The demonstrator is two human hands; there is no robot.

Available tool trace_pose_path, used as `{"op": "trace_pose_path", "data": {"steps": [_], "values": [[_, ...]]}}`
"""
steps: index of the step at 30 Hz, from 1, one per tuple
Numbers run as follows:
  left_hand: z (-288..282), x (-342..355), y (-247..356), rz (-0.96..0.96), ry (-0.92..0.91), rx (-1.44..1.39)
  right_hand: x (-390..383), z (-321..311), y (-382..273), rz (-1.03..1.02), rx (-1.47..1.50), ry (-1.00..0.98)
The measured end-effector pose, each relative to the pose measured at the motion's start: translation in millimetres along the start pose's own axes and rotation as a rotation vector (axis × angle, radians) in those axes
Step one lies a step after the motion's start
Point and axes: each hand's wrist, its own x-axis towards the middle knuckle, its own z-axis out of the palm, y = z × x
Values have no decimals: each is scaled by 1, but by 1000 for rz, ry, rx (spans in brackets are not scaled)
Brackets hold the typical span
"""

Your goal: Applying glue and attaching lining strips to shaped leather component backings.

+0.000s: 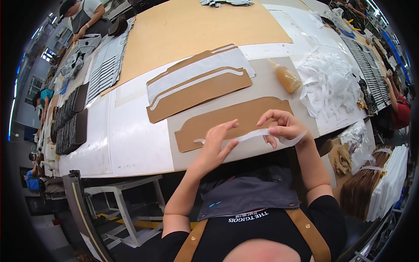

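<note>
A brown panel with a shaped upper edge (231, 114) lies on the grey mat in front of me. Above its lower edge runs a narrow white strip (252, 135). My right hand (283, 126) pinches this strip between thumb and finger, and its loose tail hangs past the wrist. My left hand (214, 142) is over the strip's other end, thumb and fingers apart; that end pokes out to the left of the hand. Whether the left hand touches the strip I cannot tell. Farther off lies another brown panel (201, 92) bearing a curved white strip, overlapping a white-faced piece (187, 74).
A squeeze bottle of amber liquid (288, 79) lies beside a heap of white strips (329, 85) on the right. Dark stacked pieces (72, 126) stand at the left. A large tan sheet (196, 26) covers the table's far part. Other people work at neighbouring tables.
</note>
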Motion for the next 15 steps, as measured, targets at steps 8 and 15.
{"op": "trace_pose_path", "data": {"steps": [8, 15], "values": [[12, -1, 13, -457, -121, -963, 8, 7, -4, -55, 411, 170], [-6, -3, -2, -546, -206, -886, 7, -1, 37, -154, -190, 511]]}}
